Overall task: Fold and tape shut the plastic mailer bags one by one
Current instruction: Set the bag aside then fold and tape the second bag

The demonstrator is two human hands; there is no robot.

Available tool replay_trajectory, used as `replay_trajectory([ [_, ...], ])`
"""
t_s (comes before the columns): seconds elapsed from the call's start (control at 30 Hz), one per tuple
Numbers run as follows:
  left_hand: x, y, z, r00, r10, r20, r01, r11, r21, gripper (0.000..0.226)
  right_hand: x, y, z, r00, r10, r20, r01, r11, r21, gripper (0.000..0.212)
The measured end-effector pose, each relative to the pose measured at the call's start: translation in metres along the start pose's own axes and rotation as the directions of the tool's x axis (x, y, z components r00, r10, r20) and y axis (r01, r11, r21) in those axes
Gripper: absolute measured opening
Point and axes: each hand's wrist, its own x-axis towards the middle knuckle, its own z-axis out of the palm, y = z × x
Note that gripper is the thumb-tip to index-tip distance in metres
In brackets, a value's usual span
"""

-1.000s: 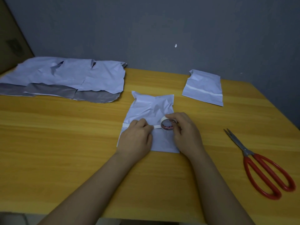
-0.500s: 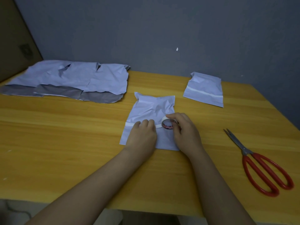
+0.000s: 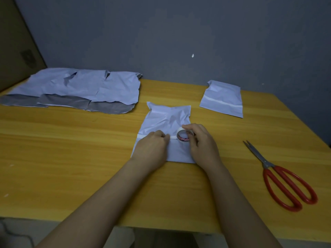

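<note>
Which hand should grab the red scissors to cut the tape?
Probably the right hand: the scissors lie on its side of the table. But it holds the tape roll, while the left hand presses the tape down.

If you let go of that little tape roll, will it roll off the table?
Probably not far. The tape roll is round and stands on edge, so it could roll, but its strip is stuck to the mailer bag under the left hand. It looks small and likely light; the right hand grips it easily.
</note>
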Motion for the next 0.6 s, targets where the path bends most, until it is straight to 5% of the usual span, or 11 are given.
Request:
replay_trajectory([
  [0.6, -0.0026, 0.0057, -0.0002, 0.996, 0.067, -0.057, -0.062, 0.994, 0.090, 0.036, -0.0009, -0.0023, -0.0018, 1.000, -0.004, 0.030, 0.004, 1.000, -0.009, 0.030],
])
